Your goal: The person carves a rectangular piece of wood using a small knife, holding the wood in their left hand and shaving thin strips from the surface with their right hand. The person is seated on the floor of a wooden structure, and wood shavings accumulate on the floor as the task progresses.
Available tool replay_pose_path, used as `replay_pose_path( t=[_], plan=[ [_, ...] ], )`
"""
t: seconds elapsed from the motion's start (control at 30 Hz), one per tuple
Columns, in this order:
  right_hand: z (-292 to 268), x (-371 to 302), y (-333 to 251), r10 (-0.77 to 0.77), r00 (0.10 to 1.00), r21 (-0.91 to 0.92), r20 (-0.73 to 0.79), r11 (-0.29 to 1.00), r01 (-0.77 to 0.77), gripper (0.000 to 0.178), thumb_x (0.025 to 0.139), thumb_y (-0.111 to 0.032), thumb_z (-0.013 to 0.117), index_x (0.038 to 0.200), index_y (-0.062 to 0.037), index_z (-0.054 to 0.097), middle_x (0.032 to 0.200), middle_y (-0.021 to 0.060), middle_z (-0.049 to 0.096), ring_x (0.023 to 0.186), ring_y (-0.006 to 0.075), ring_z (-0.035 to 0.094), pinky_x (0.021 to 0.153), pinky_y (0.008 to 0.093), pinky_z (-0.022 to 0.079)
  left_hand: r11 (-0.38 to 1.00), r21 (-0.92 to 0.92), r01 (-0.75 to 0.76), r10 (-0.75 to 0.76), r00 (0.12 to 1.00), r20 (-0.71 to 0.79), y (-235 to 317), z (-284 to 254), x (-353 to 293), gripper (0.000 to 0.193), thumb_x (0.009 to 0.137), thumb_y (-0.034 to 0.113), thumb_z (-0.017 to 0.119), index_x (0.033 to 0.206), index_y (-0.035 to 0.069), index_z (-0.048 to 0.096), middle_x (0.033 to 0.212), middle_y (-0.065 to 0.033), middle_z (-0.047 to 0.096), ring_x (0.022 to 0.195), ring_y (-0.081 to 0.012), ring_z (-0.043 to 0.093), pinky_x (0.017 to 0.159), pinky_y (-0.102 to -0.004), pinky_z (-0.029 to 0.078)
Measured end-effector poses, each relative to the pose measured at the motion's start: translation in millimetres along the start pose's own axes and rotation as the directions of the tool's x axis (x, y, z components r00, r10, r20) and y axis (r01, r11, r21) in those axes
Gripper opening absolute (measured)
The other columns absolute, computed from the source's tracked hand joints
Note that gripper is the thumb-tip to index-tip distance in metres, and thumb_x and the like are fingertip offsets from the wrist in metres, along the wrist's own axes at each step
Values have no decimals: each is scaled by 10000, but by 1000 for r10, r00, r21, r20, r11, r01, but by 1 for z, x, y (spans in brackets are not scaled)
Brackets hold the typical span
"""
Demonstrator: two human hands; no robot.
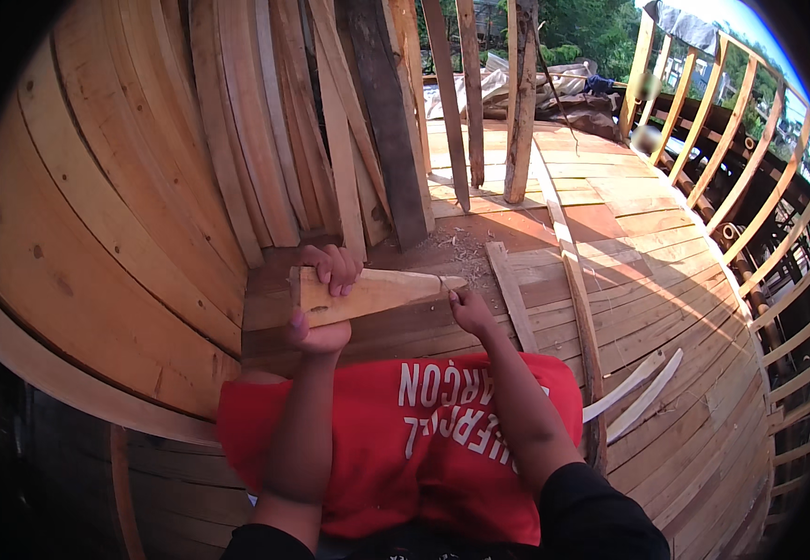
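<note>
A tapered piece of pale wood (368, 297) lies crosswise in front of me, above my lap, its wide end to the left and its narrow tip to the right. My left hand (330, 271) is closed round the wide end, fingers over the top and thumb beneath. At the tip, my right hand (469, 310) is closed in a pinch, with the thumb side against the wood's lower edge. What those fingers hold, if anything, is too small to make out. A thin dark line crosses the wood just short of the tip.
Red cloth with white lettering (358, 411) covers my lap. Wood shavings (466, 247) litter the plank floor (648, 308). Upright boards (246, 121) lean at the left beside a plank wall (97, 233). A long batten (568, 271) and curved offcuts (643, 397) lie right; a slatted railing (750, 140) stands beyond.
</note>
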State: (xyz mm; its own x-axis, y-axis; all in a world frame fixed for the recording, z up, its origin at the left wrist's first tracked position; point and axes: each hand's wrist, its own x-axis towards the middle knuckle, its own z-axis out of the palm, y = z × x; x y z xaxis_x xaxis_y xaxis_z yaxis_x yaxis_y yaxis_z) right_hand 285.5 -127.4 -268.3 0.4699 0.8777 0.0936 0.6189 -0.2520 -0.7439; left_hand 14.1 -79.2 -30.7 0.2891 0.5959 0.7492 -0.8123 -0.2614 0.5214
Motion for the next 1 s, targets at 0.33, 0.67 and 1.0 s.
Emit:
replay_pose_path(
  t=[0.33, 0.67, 1.0],
  plan=[
    [-17, 14, -18, 170, 981, 20, 95, 985, -173, 469, 965, -377, 485, 1001, 57, 661, 1005, 297, 656, 1016, 431, 626, 859, 475, 480, 1000, 24, -8, 9, 999, -48, -7, -2, 6, 559, 698, 650, 551, 809, 139, 354, 663, 16, 329, 611, -122, 328, 639, -301, 299],
    [-26, 22, -8, 225, 971, 105, 84, 967, -233, 410, 955, -354, 519, 1056, 11, 678, 1020, 259, 680, 1009, 347, 659, 881, 434, 477, 999, 32, 15, -14, 999, -29, -12, 3, 12, 578, 679, 667, 565, 792, 150, 334, 659, 18, 333, 602, -114, 323, 636, -297, 297],
    [-15, 5, -23, 192, 978, -166, -86, 965, -204, 327, 890, -378, 555, 873, -89, 704, 828, 195, 670, 829, 394, 646, 738, 502, 490, 999, 47, 17, -15, 999, -45, -8, -16, 5, 560, 673, 655, 591, 786, 167, 338, 659, 28, 334, 598, -110, 324, 634, -300, 286]
  ],
)
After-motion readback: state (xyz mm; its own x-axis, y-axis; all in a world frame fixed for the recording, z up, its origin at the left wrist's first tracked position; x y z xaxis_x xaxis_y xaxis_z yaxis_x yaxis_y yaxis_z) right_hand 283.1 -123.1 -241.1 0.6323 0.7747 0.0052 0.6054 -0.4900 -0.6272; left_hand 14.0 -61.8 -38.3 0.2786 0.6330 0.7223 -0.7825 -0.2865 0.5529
